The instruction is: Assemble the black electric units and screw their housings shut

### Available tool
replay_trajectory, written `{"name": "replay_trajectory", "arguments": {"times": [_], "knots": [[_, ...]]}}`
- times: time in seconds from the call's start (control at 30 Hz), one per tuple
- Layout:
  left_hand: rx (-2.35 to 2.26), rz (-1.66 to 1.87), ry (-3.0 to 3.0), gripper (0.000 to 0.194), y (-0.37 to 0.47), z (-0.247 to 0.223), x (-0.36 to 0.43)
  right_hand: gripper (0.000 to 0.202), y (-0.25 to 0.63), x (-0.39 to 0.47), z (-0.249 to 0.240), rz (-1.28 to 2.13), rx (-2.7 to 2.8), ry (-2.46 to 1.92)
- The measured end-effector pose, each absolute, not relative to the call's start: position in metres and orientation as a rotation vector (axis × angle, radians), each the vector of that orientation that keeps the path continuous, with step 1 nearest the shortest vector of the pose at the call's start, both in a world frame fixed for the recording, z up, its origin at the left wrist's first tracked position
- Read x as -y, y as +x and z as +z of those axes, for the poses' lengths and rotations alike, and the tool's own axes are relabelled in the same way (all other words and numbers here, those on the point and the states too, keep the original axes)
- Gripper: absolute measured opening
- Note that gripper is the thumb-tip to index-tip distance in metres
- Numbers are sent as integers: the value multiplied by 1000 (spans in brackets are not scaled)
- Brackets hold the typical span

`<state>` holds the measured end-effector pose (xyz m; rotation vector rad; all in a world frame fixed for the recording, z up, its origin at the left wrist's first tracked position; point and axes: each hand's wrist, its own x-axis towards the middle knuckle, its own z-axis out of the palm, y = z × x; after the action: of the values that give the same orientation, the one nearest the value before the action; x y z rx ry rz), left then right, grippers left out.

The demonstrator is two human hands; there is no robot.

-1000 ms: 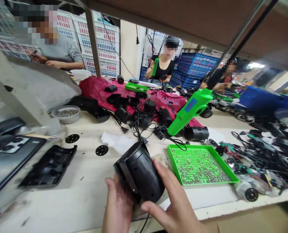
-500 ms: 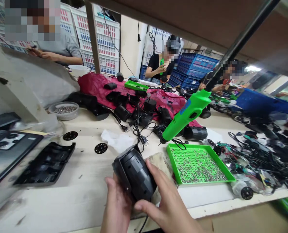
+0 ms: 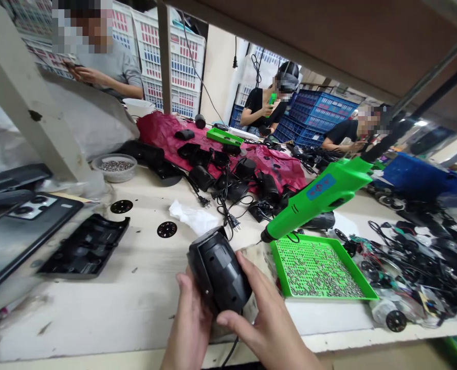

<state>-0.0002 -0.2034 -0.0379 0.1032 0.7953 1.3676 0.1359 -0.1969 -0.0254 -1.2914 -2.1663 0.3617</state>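
Between my two hands I hold a rounded black plastic housing (image 3: 222, 272), tilted, with small screw holes in its side. My left hand (image 3: 192, 318) cups its left side and underside, fingers mostly hidden behind it. My right hand (image 3: 267, 308) grips the right side, thumb at the lower front. A black cable runs down from the housing. Just beyond it hangs a green electric screwdriver (image 3: 315, 200), its tip pointing down left, touched by neither hand. A green perforated tray (image 3: 367, 293) of small screws lies to the right.
At left lie a black half shell (image 3: 89, 246), two black discs and a clear bowl (image 3: 130, 174) of small metal parts. Black housings and cords cover a red cloth (image 3: 154, 131) at the back. Wired parts (image 3: 417, 267) pile up at right. Co-workers sit beyond the bench.
The green screwdriver has swung to a flatter slant. The whole view has shifted slightly, moving the surroundings rightward. Both hands keep the same hold on the housing.
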Motion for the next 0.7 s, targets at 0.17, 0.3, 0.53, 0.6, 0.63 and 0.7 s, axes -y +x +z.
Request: {"name": "replay_trajectory", "arguments": {"times": [0.17, 0.3, 0.53, 0.6, 0.63, 0.7], "knots": [[-827, 1360, 228, 84, 1, -38, 204, 83, 137, 194, -22, 488, 2194, -1358], [-942, 1365, 426, 90, 2, -37, 205, 86, 141, 195, -21, 494, 2228, -1333], [-1150, 1347, 572, 88, 6, -28, 202, 77, 142, 198, -23, 437, 2254, -1288], [-1173, 1356, 566, 86, 8, -26, 201, 79, 141, 200, -24, 428, 2255, -1277], [-1181, 1362, 565, 85, 9, -26, 200, 80, 141, 200, -25, 428, 2255, -1271], [-1199, 1375, 565, 85, 11, -26, 198, 81, 142, 202, -26, 444, 2248, -1266]]}}
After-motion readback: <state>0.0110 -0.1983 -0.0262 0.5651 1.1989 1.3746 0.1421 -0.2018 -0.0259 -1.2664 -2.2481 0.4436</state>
